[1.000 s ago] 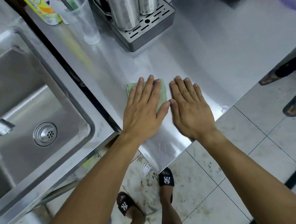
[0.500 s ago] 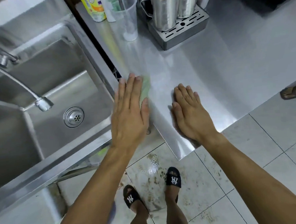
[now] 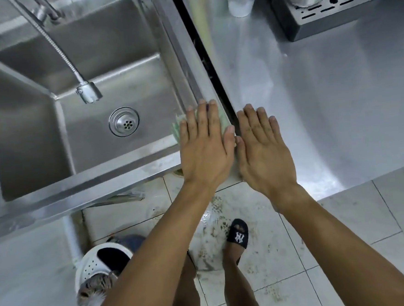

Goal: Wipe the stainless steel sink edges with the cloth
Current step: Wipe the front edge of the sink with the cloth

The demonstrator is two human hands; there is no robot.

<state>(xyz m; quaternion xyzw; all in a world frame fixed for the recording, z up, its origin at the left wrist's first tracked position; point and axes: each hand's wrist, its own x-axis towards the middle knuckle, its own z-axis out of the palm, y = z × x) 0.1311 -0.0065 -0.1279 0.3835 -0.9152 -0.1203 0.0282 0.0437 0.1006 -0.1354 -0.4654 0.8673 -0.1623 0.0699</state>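
Steel sink (image 3: pixel 54 177) at left, with deep basin, front rim and right rim meeting at the near right corner. Steel counter (image 3: pixel 335 95) at right, parted from the sink by a narrow dark gap. Tiled floor (image 3: pixel 344 226) below, stained near the feet. Slotted drip tray (image 3: pixel 324 8) at the far end of the counter, metal jugs standing on it, cut off by the frame edge. Flexible tap hose (image 3: pixel 57 50) slanting down over the basin, nozzle hanging above the round drain (image 3: pixel 124 121). Left hand (image 3: pixel 205 147) laid flat, fingers straight and close together, palm down on the sink's near right corner, pressing the cloth against the rim. Right hand (image 3: pixel 263 148) flat and empty, fingers slightly spread, resting on the counter edge just beside the left hand, thumbs nearly touching. Green cloth (image 3: pixel 178 128) mostly hidden under the left hand, its edges showing at the little-finger side over the basin and between the fingers. Black slipper (image 3: pixel 237 234) on the floor between the forearms.
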